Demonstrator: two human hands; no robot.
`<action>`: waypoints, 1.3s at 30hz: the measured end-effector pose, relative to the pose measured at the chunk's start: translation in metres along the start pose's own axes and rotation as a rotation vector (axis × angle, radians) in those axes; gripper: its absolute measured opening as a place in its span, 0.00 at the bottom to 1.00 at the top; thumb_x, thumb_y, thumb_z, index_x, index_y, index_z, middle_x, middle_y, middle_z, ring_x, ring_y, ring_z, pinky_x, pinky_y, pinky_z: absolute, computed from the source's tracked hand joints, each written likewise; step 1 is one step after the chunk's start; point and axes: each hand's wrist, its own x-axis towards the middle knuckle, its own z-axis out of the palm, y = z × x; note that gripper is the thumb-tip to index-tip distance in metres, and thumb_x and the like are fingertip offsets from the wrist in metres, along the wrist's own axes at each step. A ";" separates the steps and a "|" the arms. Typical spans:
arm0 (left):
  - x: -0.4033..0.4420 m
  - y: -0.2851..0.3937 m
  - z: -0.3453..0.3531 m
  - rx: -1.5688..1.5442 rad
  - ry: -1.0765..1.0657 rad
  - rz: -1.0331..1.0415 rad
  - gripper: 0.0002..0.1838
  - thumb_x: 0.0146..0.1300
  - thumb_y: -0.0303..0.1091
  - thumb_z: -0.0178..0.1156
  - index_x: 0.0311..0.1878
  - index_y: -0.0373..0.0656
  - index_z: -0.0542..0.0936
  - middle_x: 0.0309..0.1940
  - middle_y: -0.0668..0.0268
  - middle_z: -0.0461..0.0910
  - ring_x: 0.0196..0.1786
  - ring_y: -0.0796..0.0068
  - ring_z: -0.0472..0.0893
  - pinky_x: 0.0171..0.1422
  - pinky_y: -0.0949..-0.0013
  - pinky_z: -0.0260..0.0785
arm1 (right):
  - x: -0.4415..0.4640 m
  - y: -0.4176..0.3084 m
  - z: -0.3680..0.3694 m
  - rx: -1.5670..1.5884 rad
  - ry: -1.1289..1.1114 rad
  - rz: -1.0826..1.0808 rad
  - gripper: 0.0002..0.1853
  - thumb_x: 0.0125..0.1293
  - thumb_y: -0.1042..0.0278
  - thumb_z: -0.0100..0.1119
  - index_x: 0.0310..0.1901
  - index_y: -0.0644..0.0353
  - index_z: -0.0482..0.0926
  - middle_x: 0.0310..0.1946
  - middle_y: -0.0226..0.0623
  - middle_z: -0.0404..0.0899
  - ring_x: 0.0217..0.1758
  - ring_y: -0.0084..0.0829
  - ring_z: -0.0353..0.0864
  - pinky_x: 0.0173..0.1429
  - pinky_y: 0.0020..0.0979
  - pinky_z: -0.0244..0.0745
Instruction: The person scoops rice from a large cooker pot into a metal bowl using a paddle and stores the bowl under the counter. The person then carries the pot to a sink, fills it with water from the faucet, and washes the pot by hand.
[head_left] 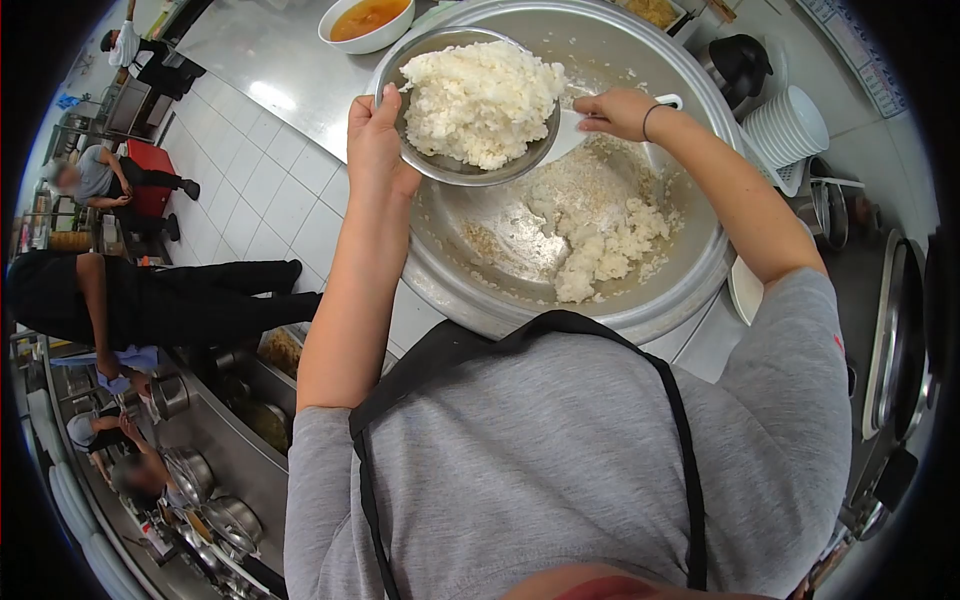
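My left hand (375,145) grips the rim of a steel bowl (468,178), thumb on top. A tall heap of cooked white rice (482,105) fills this bowl, which is tilted over the large metal pot (455,268). Inside the pot, more cooked rice (620,240) lies in a clump, with grains stuck to the wall. My right hand (622,114) is closed around a white rice paddle (567,136). Its flat blade is beside the bowl's right edge, and the handle end sticks out past the wrist. Whether blade and bowl touch, I cannot tell.
A white bowl of orange-brown liquid (368,22) stands on the steel counter (260,60). Stacked white bowls (785,125) and a black-lidded jug (735,68) are to the right. Several people are at left, one in black trousers (225,303) nearest, by pans of food.
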 end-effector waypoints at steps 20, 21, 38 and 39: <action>-0.001 -0.006 0.000 0.084 -0.046 0.015 0.09 0.61 0.29 0.52 0.28 0.45 0.63 0.25 0.67 0.72 0.27 0.79 0.73 0.30 0.73 0.71 | -0.042 -0.024 0.044 0.586 -0.615 -0.348 0.14 0.58 0.56 0.55 0.33 0.60 0.77 0.14 0.26 0.68 0.18 0.19 0.65 0.24 0.23 0.61; 0.000 -0.008 -0.002 0.083 -0.041 0.022 0.09 0.61 0.29 0.52 0.28 0.45 0.63 0.25 0.67 0.72 0.27 0.79 0.73 0.30 0.73 0.71 | -0.044 -0.021 0.038 0.579 -0.616 -0.355 0.14 0.58 0.56 0.55 0.33 0.60 0.77 0.14 0.26 0.68 0.18 0.19 0.65 0.24 0.23 0.61; -0.006 -0.009 0.008 0.075 -0.028 -0.159 0.07 0.62 0.30 0.49 0.28 0.44 0.64 0.26 0.64 0.72 0.27 0.76 0.74 0.30 0.69 0.73 | -0.052 -0.049 -0.018 0.212 0.612 0.061 0.19 0.61 0.69 0.44 0.55 0.60 0.62 0.34 0.44 0.71 0.38 0.42 0.74 0.42 0.36 0.69; -0.005 -0.010 0.006 0.068 -0.043 -0.146 0.08 0.62 0.30 0.49 0.28 0.44 0.64 0.26 0.64 0.72 0.27 0.76 0.74 0.31 0.69 0.73 | -0.054 -0.059 -0.010 0.084 0.706 0.037 0.21 0.59 0.72 0.45 0.56 0.60 0.62 0.36 0.43 0.70 0.37 0.41 0.74 0.41 0.35 0.71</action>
